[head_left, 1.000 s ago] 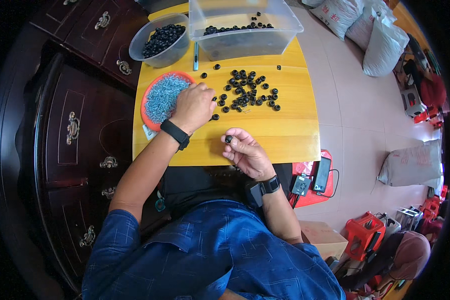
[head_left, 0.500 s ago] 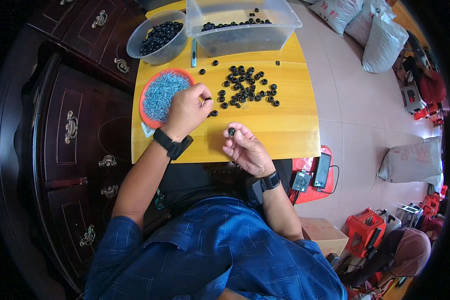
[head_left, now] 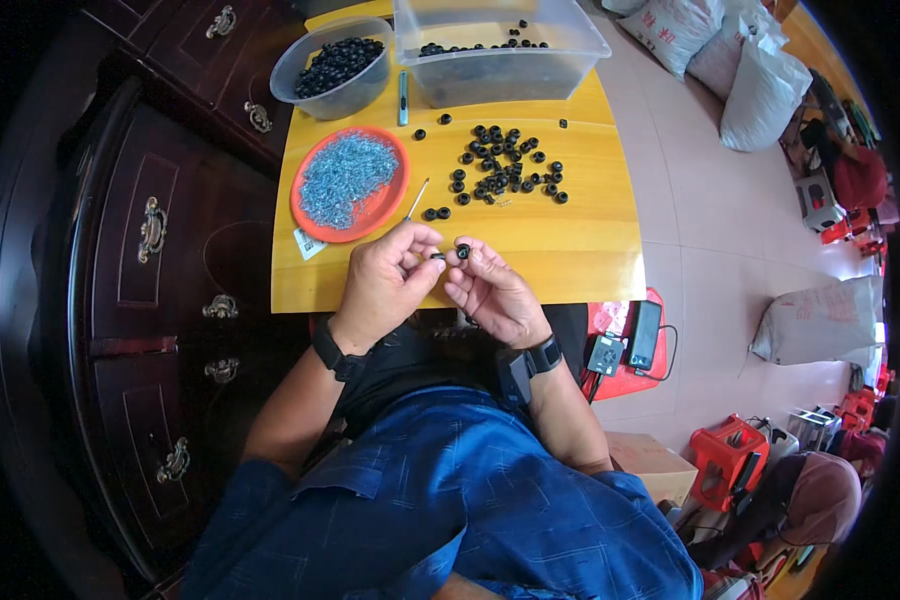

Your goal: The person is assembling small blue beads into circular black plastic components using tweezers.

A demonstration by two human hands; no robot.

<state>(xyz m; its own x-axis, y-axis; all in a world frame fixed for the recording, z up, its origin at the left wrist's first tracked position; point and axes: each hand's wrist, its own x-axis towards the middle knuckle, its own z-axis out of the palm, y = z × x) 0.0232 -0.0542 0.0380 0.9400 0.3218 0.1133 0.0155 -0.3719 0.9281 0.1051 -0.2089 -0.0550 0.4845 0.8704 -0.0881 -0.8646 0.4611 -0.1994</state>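
1. The right hand [head_left: 495, 290] pinched a small black ring [head_left: 463, 251] above the near edge of the yellow table [head_left: 570, 250]; the left hand [head_left: 385, 280] pinched something tiny against it, too small to tell
2. A loose pile of black rings [head_left: 505, 172] looked unprocessed, and a round bowl [head_left: 335, 65] and a clear tub [head_left: 500, 45] held more
3. An orange plate of small metal pieces [head_left: 350, 183] sat left; dark wooden drawers [head_left: 140, 250] flanked the table, on a tiled floor [head_left: 710, 270]
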